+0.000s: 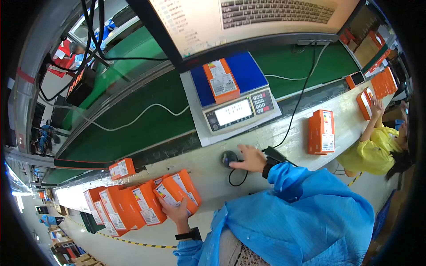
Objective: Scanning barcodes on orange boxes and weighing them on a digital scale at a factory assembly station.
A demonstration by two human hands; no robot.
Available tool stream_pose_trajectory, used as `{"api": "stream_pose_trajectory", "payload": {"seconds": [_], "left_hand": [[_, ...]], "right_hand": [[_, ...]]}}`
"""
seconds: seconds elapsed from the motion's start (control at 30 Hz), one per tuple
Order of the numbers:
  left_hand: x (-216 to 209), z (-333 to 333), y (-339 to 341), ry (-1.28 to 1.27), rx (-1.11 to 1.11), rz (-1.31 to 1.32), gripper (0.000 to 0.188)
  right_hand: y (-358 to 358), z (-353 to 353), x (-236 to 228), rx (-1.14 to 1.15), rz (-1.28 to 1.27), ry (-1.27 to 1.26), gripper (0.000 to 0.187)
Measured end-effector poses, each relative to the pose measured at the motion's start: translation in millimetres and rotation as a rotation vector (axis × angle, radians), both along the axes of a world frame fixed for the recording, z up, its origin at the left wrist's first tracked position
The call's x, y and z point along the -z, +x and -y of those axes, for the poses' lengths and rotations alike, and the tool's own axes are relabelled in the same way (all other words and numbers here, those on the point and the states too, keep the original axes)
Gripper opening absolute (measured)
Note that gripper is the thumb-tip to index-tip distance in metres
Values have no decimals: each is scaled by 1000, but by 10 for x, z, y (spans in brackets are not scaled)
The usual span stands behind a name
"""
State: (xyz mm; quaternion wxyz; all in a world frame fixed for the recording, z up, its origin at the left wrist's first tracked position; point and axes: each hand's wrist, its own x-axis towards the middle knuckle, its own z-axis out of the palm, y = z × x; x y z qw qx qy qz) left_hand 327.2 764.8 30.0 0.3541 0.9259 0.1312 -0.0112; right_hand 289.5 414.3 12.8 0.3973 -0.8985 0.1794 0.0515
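Observation:
At the lower left, my left hand (176,212) grips the near end of an orange box (169,191) with a white label, thumb and fingers around its sides. This box leans among several similar orange boxes (116,208) standing in a row on the bench. My right hand (252,158) is over the middle of the bench, fingers spread and holding nothing. Beside its fingertips sits a small dark round object (228,158), whose kind I cannot make out. Farther off, another orange box (220,82) lies on the blue plate of a weighing scale (230,116) with a lit display.
A monitor (266,40) overhangs the scale. Black and white cables cross the green belt (146,126) and the bench (213,181). To the right stands an orange box (321,132); beyond it, a person in yellow (377,146) handles another box. A small orange box (121,169) lies left.

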Motion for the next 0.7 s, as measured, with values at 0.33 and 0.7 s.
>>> {"api": "stream_pose_trajectory", "payload": {"seconds": [0.33, 0.7], "left_hand": [[-798, 1011, 698, -48, 254, 157, 97], [-935, 2810, 1862, -137, 526, 380, 92]], "right_hand": [[2127, 631, -435, 534, 238, -700, 99], [-667, 1118, -1310, 308, 264, 238, 93]]}}
